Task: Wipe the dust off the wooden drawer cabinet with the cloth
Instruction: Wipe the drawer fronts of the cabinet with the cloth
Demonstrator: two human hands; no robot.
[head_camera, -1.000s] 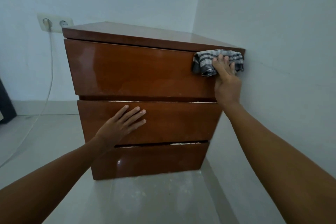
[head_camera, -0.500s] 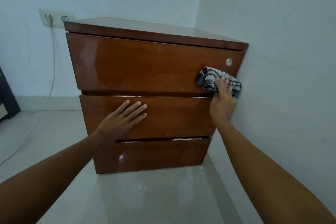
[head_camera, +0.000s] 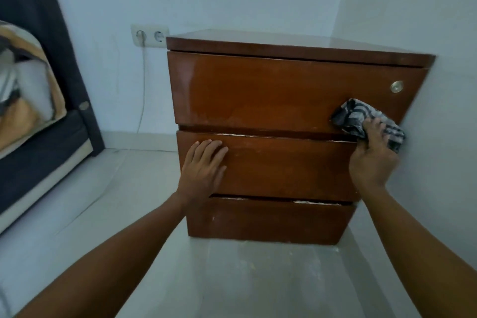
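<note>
A glossy brown wooden drawer cabinet (head_camera: 271,90) with three drawer fronts stands in the room's corner, its right side against the wall. My right hand (head_camera: 371,157) presses a grey-and-black striped cloth (head_camera: 353,119) against the lower right of the top drawer front, just below a small round metal lock (head_camera: 396,86). My left hand (head_camera: 204,165) lies flat with fingers together on the left part of the middle drawer front. Pale dusty smears show on the top and middle drawer fronts.
A white double wall socket (head_camera: 148,35) with a thin cable (head_camera: 142,90) hanging from it sits left of the cabinet. A dark bed frame with bedding (head_camera: 28,100) fills the far left. Grey tiled floor (head_camera: 134,188) lies in front, and the right wall (head_camera: 438,33) is close.
My right hand and the cloth have slid down the top drawer's right side, from the upper corner to its lower edge, uncovering the lock. The view has swung left, bringing the bed in.
</note>
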